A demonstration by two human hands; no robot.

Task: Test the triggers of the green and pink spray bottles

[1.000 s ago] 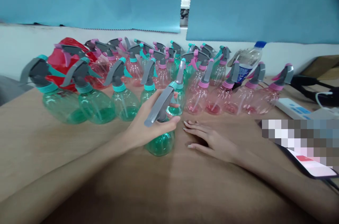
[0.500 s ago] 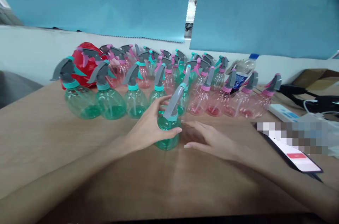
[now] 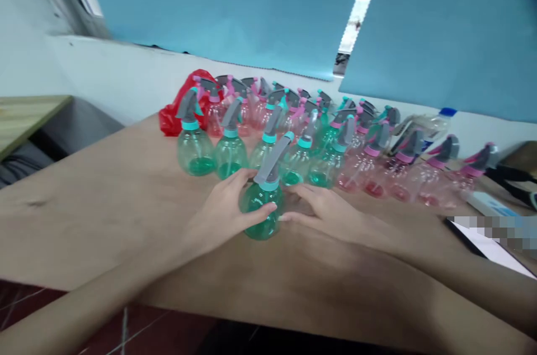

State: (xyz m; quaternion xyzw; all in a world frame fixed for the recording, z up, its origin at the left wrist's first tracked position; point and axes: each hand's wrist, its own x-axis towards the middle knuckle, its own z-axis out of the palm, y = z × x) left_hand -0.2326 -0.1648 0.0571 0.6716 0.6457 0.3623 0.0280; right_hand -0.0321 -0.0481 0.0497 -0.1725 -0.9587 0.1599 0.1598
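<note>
A green spray bottle (image 3: 262,215) with a grey trigger head and turquoise collar stands upright on the table in front of me. My left hand (image 3: 229,207) wraps its left side, thumb across the front and fingers behind. On the other side is my right hand (image 3: 331,209), thumb and fingers apart, its tips right at the bottle's edge; whether they touch I cannot tell. Just behind, a row of green spray bottles (image 3: 195,154) continues to the right into pink spray bottles (image 3: 375,173). The held bottle partly covers that row.
More spray bottles crowd behind the front row, beside a red plastic bag (image 3: 170,123). A blue-capped clear bottle (image 3: 436,123) lies tilted at back right. A phone (image 3: 486,249) and a white power strip (image 3: 489,204) lie at right. The wooden table's (image 3: 84,193) front edge is near.
The view has swung left, shifting the bottle rows rightward and showing more table and floor at left. My right hand has come closer to the green spray bottle; my left hand stays around it.
</note>
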